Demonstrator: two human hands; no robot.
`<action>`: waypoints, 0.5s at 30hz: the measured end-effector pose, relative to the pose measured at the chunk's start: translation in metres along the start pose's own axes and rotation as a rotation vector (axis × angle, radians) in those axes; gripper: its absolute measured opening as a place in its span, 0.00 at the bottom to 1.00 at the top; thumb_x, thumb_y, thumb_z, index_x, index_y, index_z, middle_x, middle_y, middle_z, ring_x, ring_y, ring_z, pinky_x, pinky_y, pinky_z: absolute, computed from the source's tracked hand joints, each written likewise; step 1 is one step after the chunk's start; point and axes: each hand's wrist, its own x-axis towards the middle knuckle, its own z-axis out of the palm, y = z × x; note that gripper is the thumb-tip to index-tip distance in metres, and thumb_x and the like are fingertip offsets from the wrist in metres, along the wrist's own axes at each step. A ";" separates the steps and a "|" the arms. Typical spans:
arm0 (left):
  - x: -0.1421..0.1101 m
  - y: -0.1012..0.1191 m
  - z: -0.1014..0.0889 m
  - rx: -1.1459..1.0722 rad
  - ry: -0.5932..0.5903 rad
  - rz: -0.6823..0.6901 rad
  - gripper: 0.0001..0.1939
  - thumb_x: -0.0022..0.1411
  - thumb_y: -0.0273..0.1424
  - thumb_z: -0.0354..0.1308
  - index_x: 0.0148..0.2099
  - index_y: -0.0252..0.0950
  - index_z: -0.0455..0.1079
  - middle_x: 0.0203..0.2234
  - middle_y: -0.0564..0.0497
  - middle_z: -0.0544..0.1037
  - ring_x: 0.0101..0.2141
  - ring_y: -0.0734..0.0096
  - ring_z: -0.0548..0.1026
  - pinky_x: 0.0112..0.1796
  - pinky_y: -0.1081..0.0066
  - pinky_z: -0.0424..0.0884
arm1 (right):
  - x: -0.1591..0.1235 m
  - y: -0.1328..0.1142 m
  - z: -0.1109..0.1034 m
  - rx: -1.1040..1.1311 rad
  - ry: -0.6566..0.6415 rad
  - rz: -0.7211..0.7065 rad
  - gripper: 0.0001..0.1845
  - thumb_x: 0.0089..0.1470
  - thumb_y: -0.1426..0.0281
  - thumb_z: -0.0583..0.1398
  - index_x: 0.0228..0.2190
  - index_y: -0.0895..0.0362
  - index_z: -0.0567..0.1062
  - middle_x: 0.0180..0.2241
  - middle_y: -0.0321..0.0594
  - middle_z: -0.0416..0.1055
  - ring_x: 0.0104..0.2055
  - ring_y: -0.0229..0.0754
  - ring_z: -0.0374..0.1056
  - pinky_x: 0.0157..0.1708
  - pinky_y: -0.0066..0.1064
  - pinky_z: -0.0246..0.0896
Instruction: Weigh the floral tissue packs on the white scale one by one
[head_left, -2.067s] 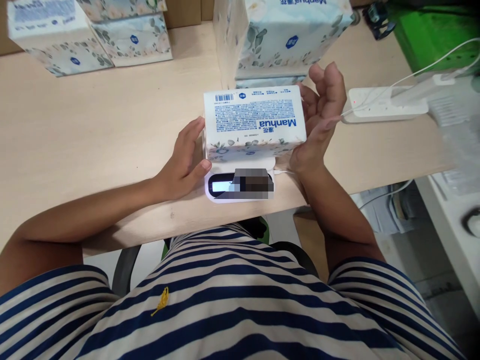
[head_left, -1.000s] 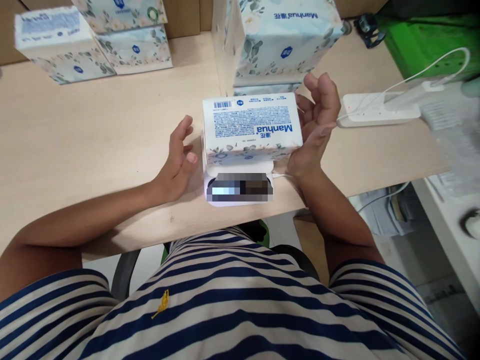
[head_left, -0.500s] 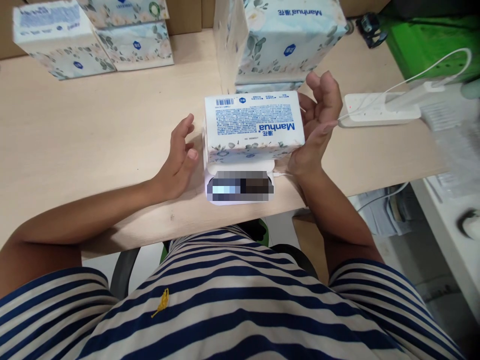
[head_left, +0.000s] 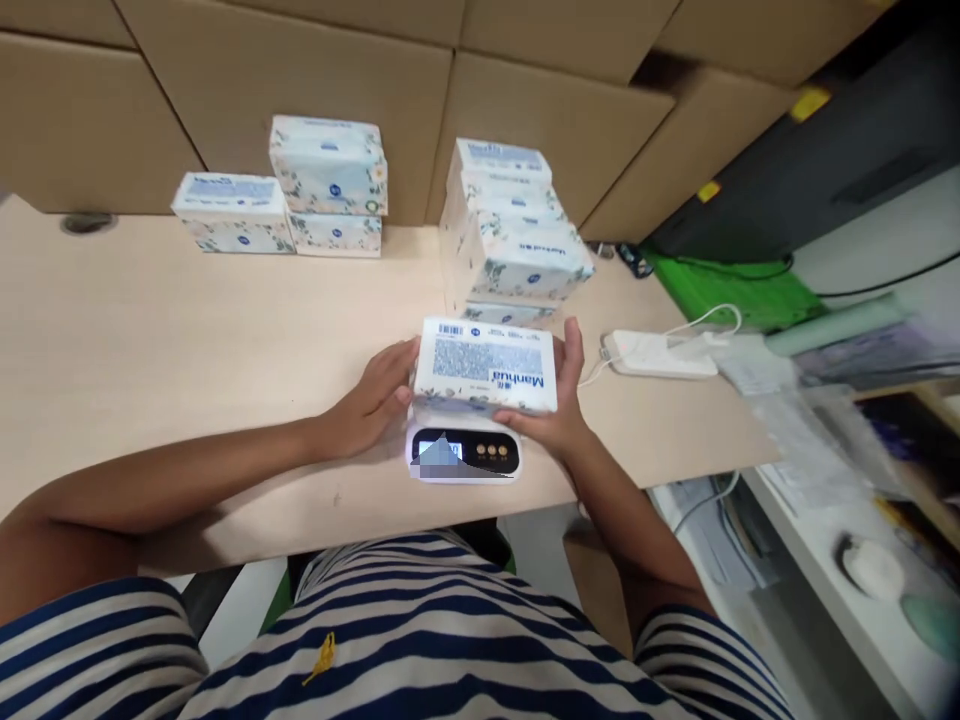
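A white tissue pack [head_left: 486, 365] printed with blue text and a barcode sits on a small white scale [head_left: 465, 455] near the desk's front edge. My left hand [head_left: 371, 405] presses against the pack's left end, fingers curled round it. My right hand [head_left: 551, 405] grips the right end, thumb under the front edge and fingers up the side. The scale's lit display and three round buttons show below the pack.
A stack of tissue packs [head_left: 510, 235] stands just behind the scale, and more tissue packs [head_left: 289, 200] lie at the back left. A white power strip [head_left: 656, 353] with cables lies right. Cardboard boxes [head_left: 300, 80] line the back of the wooden desk [head_left: 150, 330].
Both hands hung open beside the pack; now they have closed on its two ends. The camera has tilted up, showing the boxes and more of the desk.
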 end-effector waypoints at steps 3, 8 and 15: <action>0.015 -0.016 -0.013 0.092 0.072 -0.001 0.37 0.79 0.61 0.32 0.82 0.59 0.52 0.82 0.51 0.53 0.81 0.47 0.49 0.77 0.32 0.52 | 0.004 -0.009 0.003 -0.087 0.155 -0.178 0.80 0.34 0.48 0.82 0.77 0.30 0.45 0.63 0.45 0.68 0.63 0.64 0.74 0.61 0.66 0.77; 0.108 -0.054 -0.087 0.485 0.172 -0.046 0.48 0.72 0.69 0.38 0.75 0.41 0.66 0.78 0.38 0.62 0.81 0.35 0.48 0.77 0.27 0.44 | 0.021 -0.024 0.015 -0.238 0.484 -0.317 0.71 0.40 0.43 0.78 0.76 0.29 0.49 0.68 0.45 0.59 0.71 0.68 0.65 0.71 0.71 0.65; 0.217 -0.111 -0.134 0.575 0.298 0.006 0.35 0.74 0.54 0.57 0.71 0.36 0.70 0.74 0.38 0.69 0.79 0.39 0.52 0.77 0.27 0.29 | 0.112 -0.046 0.056 -0.240 0.447 -0.071 0.51 0.55 0.40 0.69 0.71 0.40 0.56 0.68 0.50 0.57 0.73 0.62 0.61 0.74 0.67 0.60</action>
